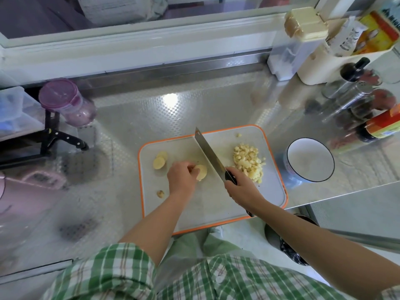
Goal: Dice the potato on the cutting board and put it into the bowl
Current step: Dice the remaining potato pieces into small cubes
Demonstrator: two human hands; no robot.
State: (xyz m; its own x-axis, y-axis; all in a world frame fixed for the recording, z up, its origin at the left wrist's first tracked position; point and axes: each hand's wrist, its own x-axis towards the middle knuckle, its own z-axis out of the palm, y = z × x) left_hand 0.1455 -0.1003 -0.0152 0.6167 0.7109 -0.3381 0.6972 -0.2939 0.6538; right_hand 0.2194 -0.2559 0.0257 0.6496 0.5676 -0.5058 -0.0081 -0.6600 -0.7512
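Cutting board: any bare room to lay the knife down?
Cutting board: the near strip, between forearms and orange rim, is bare. So is the counter between board and back ledge. Crowded: diced pile and bowl at right, slices at left, left hand pinching a potato piece mid-board.

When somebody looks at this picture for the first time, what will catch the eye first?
Probably the cleaver, gripped by the right hand, slanting across the middle of the board. Next, the yellow dice piled on the board's right side and the left hand holding a slice just left of the blade. The bowl right of the board looks empty.
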